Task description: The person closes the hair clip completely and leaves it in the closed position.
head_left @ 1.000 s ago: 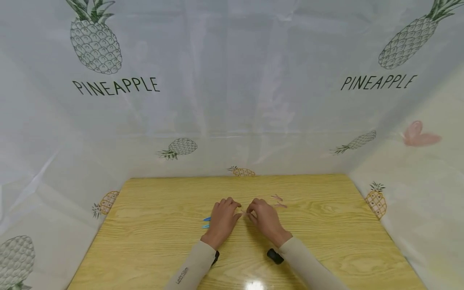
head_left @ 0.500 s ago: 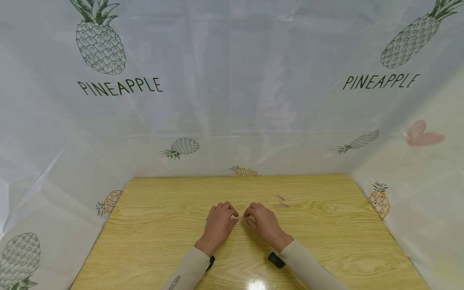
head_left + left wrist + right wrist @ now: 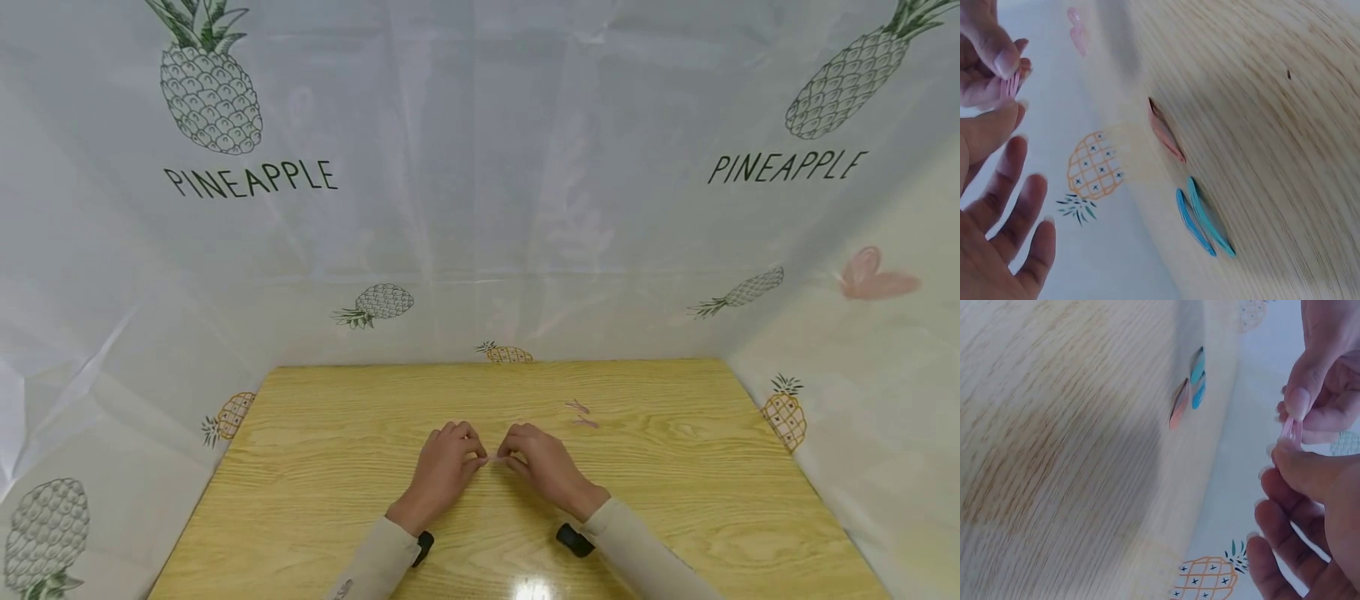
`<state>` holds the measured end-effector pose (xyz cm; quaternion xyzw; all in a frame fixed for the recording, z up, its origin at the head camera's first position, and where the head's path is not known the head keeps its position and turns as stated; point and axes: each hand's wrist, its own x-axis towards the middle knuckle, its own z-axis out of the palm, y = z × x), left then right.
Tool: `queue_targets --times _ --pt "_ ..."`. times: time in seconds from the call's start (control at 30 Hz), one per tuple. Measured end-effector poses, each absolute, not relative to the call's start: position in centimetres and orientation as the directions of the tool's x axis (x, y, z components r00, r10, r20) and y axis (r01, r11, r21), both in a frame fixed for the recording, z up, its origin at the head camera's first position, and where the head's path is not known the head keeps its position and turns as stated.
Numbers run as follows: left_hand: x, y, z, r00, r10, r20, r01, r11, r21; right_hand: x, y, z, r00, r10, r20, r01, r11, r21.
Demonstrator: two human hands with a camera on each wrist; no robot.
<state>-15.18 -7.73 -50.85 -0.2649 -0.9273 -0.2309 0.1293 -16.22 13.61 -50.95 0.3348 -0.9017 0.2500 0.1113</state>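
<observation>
A pink hair snap clip is pinched between both hands, held by its two ends. In the head view my left hand grips one end with thumb and forefinger. My right hand faces it, thumb and forefinger on the other end. Fingertips cover most of the clip; two slim pink arms show in the left wrist view. On the wooden table beside the hands lie a salmon clip, a blue clip and a teal clip; the left hand hides these in the head view.
Two pinkish clips lie apart on the table, beyond the right hand. A pale sheet printed with pineapples rises behind the table and along both sides. Black wrist bands show under the sleeves.
Both hands have drawn slightly nearer the body and left, keeping the pink clip between them. The left hand now covers the blue clips seen beside it earlier in the head view.
</observation>
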Motion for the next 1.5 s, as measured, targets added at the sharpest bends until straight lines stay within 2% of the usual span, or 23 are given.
queue_targets --times 0.2,0.53,0.8,1.03,1.17,1.27,1.37,1.5 --pt "-15.2 -8.7 -50.6 -0.808 0.487 0.331 0.589 0.686 0.427 -16.1 13.8 -50.6 -0.726 -0.605 0.327 -0.686 0.604 -0.407" --pt "-15.2 -9.5 -50.2 -0.813 0.532 0.237 0.561 0.602 0.568 -16.2 14.3 -50.6 -0.652 -0.679 0.337 -0.742 0.479 -0.470" --pt "-15.2 -9.7 -50.2 -0.852 0.488 0.189 0.473 0.566 0.675 -16.2 13.9 -51.2 -0.569 -0.636 0.522 -0.821 0.472 -0.321" --pt "-15.6 -10.0 -50.4 -0.864 0.479 0.153 0.409 0.491 0.769 -16.7 13.5 -51.5 -0.519 -0.622 0.587 -0.837 0.510 -0.200" --pt "-15.5 -10.1 -50.5 -0.883 0.430 0.187 0.423 0.558 0.714 -16.8 13.2 -51.4 -0.545 -0.620 0.564 -0.819 0.539 -0.197" --pt "-15.5 -10.1 -50.6 -0.885 0.391 0.252 0.459 0.653 0.602 -16.9 13.0 -51.4 -0.587 -0.611 0.531 -0.790 0.576 -0.211" --pt "-15.5 -10.1 -50.7 -0.859 0.388 0.335 0.509 0.717 0.476 -17.0 12.7 -51.4 -0.626 -0.592 0.508 -0.763 0.600 -0.240" --pt "-15.8 -10.2 -51.1 -0.812 0.413 0.413 0.560 0.752 0.348 -17.3 12.3 -51.6 -0.645 -0.580 0.498 -0.749 0.609 -0.261"
